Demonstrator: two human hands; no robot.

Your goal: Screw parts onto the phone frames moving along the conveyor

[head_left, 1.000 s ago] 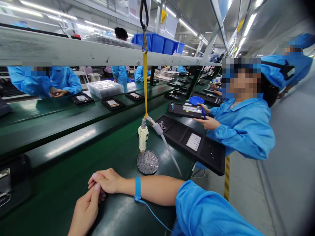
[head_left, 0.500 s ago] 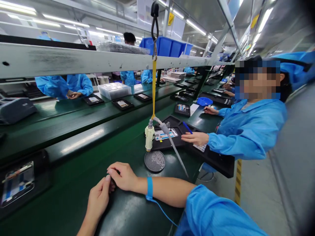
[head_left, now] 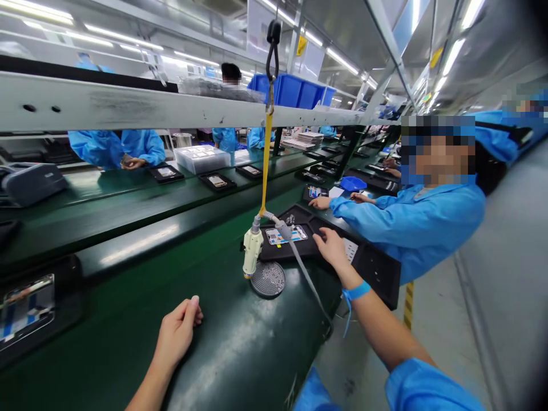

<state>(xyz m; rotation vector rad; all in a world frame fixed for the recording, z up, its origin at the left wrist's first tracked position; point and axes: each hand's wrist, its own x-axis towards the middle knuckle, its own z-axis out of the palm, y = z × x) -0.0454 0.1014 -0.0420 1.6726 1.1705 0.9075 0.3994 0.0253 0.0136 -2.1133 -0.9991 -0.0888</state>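
Right hand point(head_left: 331, 246): fingers spread, nothing pinched, tips at the edge of a black compartment tray point(head_left: 377, 279); blue wrist strap point(head_left: 356, 291) at the wrist. Left hand point(head_left: 177, 331): empty, fingers loosely together, low over a green conveyor belt point(head_left: 240, 348); contact with the belt cannot be told.

Item: flat phone-sized panel point(head_left: 286, 235) — white, with blue and yellow markings, lying in the tray's left compartment, just left of the right hand. Judged light, thin and stiff, probably fragile; best taken by its long edges. Nearby: white hanging ionizing blower point(head_left: 252, 251), above a round mesh disc point(head_left: 268, 278).
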